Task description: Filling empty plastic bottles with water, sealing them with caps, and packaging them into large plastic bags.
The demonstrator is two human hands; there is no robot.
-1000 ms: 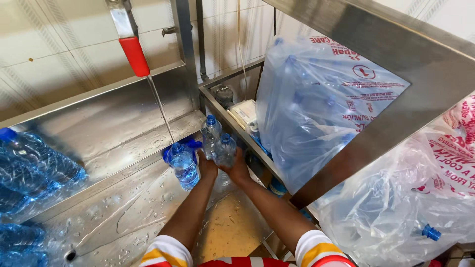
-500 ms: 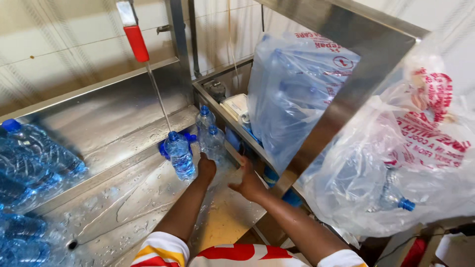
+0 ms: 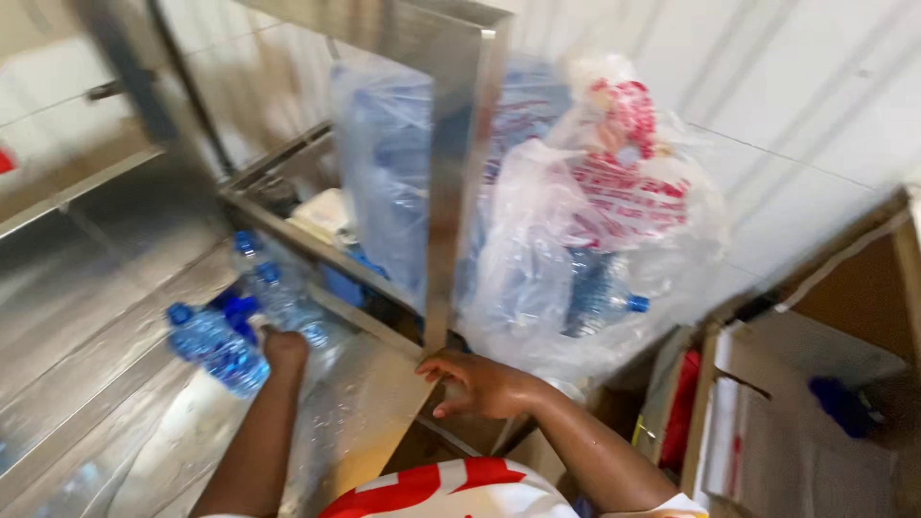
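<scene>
My left hand reaches across a wet steel counter and is closed around clear water bottles with blue caps, several clustered at its fingers. My right hand hangs free near the counter's corner and a steel post, fingers apart and holding nothing. Behind the post stand large clear plastic bags with red print, filled with bottles.
A steel tray edge runs behind the bottles, with a pale object on it. Open cardboard boxes sit at the lower right, one holding something blue. A white panelled wall lies behind the bags.
The view has swung to the right, bringing the boxes in. My right hand has let go of the bottles and drawn back toward the counter's corner. My left hand stays on the bottles.
</scene>
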